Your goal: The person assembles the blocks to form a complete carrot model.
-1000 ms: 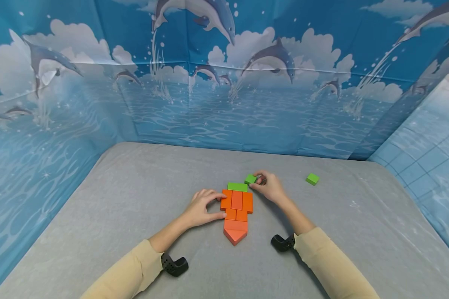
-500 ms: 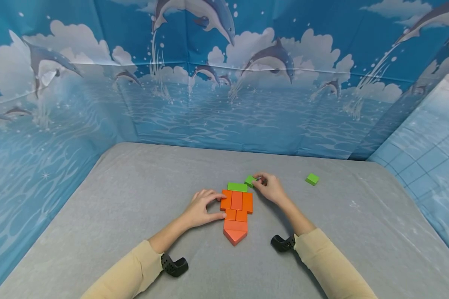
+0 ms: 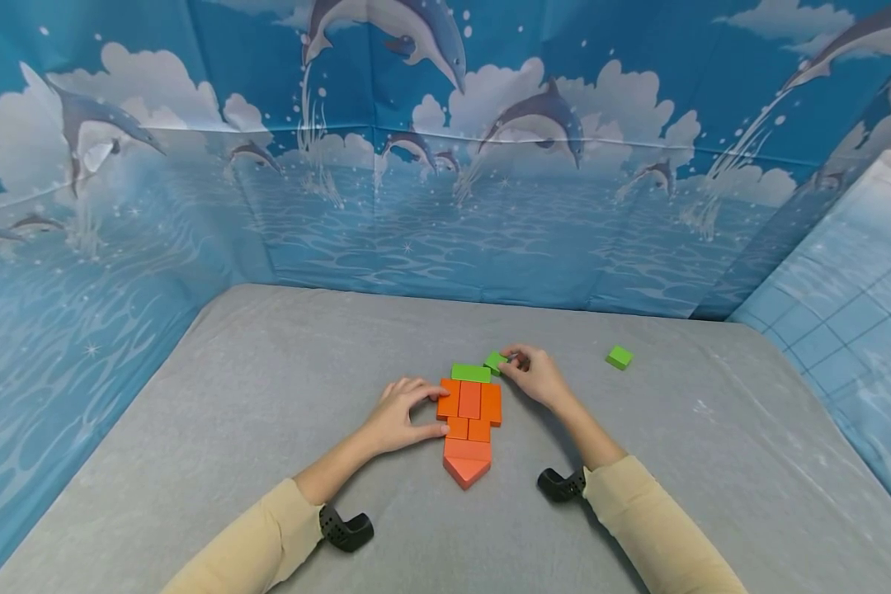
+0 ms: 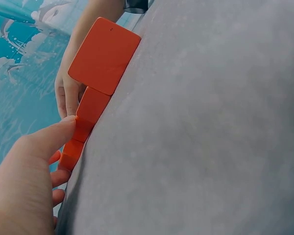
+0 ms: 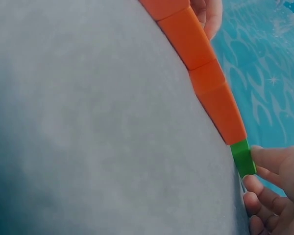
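Orange blocks [image 3: 470,400] lie fitted together on the grey cloth, with a triangular block [image 3: 466,472] pointing toward the person. A long green block [image 3: 471,374] lines their far edge. My right hand [image 3: 538,375] pinches a small green block [image 3: 494,361] at the far right corner of that row, slightly tilted relative to the long one. Thumb and fingers of my left hand [image 3: 401,417] touch the left side of the orange blocks. The left wrist view shows my left thumb [image 4: 59,132] against a small orange block [image 4: 83,128].
Another small green block [image 3: 619,357] lies apart on the right. Grey cloth [image 3: 267,371] covers the surface. Blue dolphin-print curtains [image 3: 445,231] enclose the back and sides. A black wrist device [image 3: 346,530] sits at the left cuff, and another black device [image 3: 561,485] at the right.
The small green block in my right hand has shifted slightly toward the person and left, closer to the orange blocks' far right corner. My left hand stays in place.
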The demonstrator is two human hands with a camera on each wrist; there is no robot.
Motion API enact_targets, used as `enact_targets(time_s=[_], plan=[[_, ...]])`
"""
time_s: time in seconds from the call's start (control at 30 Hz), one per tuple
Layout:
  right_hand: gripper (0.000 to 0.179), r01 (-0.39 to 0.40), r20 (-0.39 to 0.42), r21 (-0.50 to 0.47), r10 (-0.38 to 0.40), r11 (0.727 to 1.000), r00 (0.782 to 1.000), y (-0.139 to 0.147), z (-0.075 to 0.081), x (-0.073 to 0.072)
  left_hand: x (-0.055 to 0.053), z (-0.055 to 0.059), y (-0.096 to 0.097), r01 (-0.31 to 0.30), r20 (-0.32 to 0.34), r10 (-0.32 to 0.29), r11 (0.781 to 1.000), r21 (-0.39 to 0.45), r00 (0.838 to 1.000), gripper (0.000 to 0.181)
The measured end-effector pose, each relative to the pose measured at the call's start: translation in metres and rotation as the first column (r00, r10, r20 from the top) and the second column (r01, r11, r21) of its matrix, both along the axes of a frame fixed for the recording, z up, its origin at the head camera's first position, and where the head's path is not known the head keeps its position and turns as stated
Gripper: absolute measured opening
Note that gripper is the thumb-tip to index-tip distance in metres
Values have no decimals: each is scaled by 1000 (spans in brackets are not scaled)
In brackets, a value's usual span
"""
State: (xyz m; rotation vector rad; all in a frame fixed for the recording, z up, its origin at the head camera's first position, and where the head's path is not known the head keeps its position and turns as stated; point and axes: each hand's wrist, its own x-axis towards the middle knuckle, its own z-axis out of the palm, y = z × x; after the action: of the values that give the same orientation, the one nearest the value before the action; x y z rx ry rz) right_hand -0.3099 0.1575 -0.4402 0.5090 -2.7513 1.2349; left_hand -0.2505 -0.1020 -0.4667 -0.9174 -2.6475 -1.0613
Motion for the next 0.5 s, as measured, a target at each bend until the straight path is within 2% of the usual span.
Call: enact_targets(time_s=[0.3, 0.5], plan=[[24, -16, 3, -16, 16, 1000, 1000, 0, -1, -1, 0, 0, 0, 3, -3, -3, 1000, 2, 1000, 47], [29, -39, 43, -100, 43, 994, 998, 10, 3, -3, 1, 1, 0, 4, 5, -4, 1000, 2, 1000, 47]])
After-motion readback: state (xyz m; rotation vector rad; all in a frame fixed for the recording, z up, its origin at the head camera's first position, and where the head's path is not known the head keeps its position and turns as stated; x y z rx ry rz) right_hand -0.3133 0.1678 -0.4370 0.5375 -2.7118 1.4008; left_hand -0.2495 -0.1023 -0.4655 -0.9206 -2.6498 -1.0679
